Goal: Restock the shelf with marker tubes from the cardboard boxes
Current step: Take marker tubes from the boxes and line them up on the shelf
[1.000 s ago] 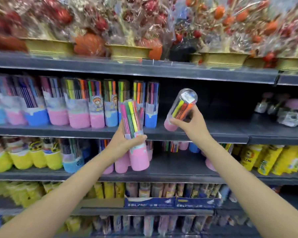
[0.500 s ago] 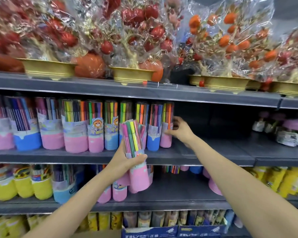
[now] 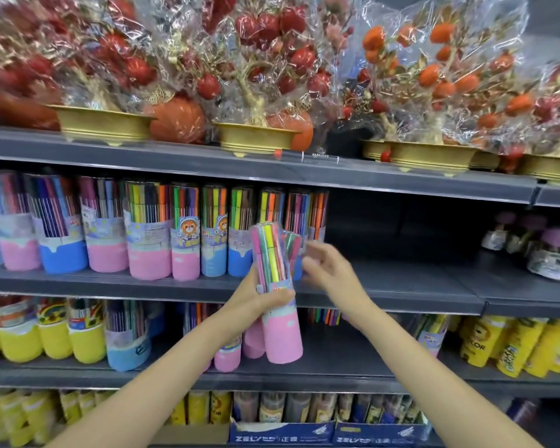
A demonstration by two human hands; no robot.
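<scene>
My left hand (image 3: 256, 297) grips a clear marker tube with a pink base (image 3: 280, 318), held upright in front of the middle shelf (image 3: 401, 287). My right hand (image 3: 328, 270) is blurred just right of that tube, at its upper part, with fingers loosely spread; whether it touches the tube I cannot tell. A row of marker tubes (image 3: 149, 234) with pink and blue bases stands on the middle shelf, ending at a tube with orange markers (image 3: 317, 215) behind my hands.
Right of the row the middle shelf is bare up to some small pink-lidded jars (image 3: 550, 250). Wrapped ornamental fruit trees in gold pots (image 3: 256, 137) fill the top shelf. Yellow and blue tubes (image 3: 55, 334) stand on the shelf below. Blue cardboard trays (image 3: 282, 431) sit lowest.
My right hand let go of the tube it stood at the end of the row and drew back toward the tube in my left hand. The left hand rose slightly.
</scene>
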